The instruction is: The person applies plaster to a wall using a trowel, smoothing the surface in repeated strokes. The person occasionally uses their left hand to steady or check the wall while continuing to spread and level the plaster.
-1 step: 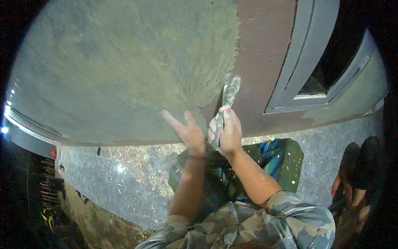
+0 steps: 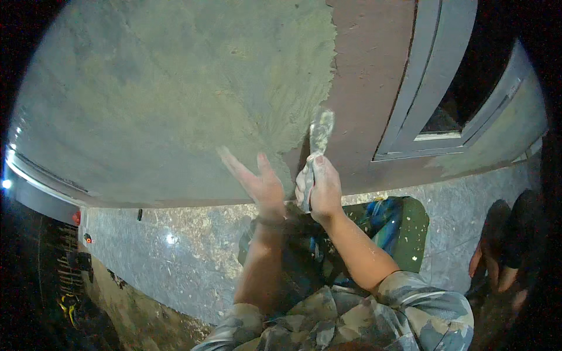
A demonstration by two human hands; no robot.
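Note:
My right hand (image 2: 321, 186), dusted white, grips a putty knife (image 2: 321, 131) by its handle. The blade points up the wall and is smeared with pale filler; it lies close to the ragged edge of the grey-green coating (image 2: 193, 105). Whether the blade touches the wall I cannot tell. To its left, my left hand (image 2: 260, 184) is open and holds nothing. Its whitened fingers are spread before the coated surface, slightly blurred. Right of the coating runs a strip of bare brownish wall (image 2: 366, 70).
A grey window frame (image 2: 404, 128) stands on the right side of the wall. Below, the grey tiled floor (image 2: 152, 257) is spattered with pale flecks. A small dark object (image 2: 140, 214) lies by the wall's foot. Another person's legs (image 2: 497, 263) show at the lower right.
The putty knife's blade has swung slightly left and dropped a little. My left hand has shifted a short way left and up, its fingers still spread.

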